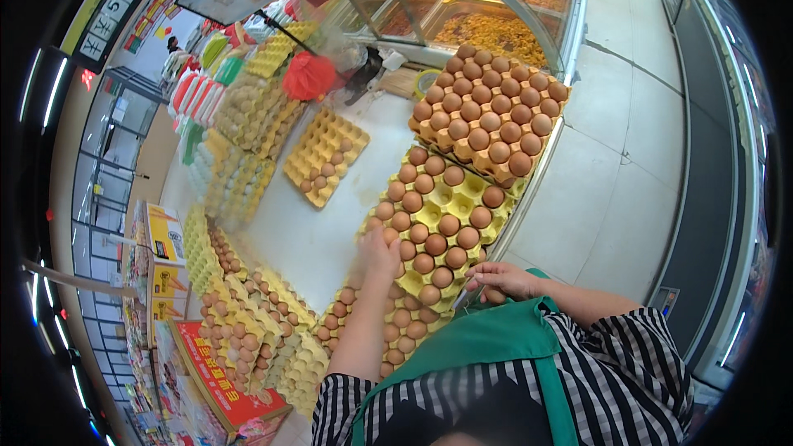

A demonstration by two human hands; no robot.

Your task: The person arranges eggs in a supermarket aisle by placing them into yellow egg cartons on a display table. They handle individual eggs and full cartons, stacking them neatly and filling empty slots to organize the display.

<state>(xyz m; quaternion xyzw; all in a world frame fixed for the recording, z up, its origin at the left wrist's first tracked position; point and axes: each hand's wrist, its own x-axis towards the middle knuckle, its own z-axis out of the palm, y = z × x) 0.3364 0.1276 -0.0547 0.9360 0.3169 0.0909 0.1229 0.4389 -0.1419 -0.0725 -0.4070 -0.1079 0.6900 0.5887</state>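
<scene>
My left hand [379,255] is at the left edge of a yellow egg tray [427,215], its fingertips against a brown egg [390,236]. Whether it grips that egg is hidden. My right hand [507,280] is beside the tray's right edge, in front of a green apron [471,337]. A brown egg [494,295] shows under its curled fingers. Brown eggs fill much of the yellow tray, and several cups in its upper middle and lower left hold none. Under its near end, another layer of eggs [406,327] shows.
A stack of orange trays full of brown eggs [486,110] stands beyond. A mostly bare tray [326,157] with several eggs lies on the white table [297,248]. More egg stacks [248,331] line the left side. Glass food cases [483,18] stand behind; tiled floor [601,198] runs along the right.
</scene>
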